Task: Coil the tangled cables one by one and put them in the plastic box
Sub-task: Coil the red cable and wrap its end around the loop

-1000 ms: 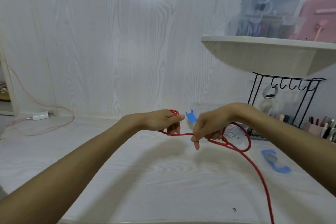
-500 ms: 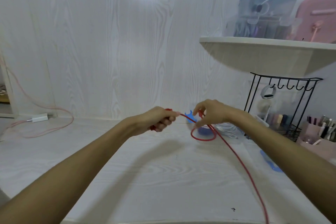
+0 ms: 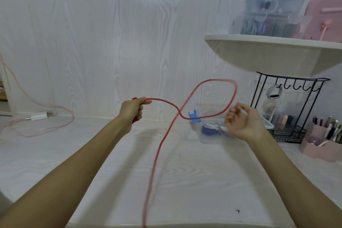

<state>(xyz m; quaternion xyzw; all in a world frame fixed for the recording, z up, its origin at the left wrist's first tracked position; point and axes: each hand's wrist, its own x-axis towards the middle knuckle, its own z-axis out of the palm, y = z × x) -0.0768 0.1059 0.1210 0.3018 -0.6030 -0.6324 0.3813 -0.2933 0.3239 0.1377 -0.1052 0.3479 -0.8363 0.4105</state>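
Overhead, red cable above right hand

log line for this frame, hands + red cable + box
left hand grips red cable end | right hand palm-up, cable loop at fingers, grip unclear | clear plastic box behind right hand | stage: coiling, cable not boxed

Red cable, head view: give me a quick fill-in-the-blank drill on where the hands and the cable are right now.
1. The left hand grips the red cable in a closed grip, and the cable's colour is ____.
2. The right hand is palm up with loosely curled fingers, and its hold on the cable is ____.
3. The cable forms a raised ____ in the air between the two hands.
4. The clear plastic box sits on the desk beside the ____ hand.

Missing words: red; unclear; loop; right
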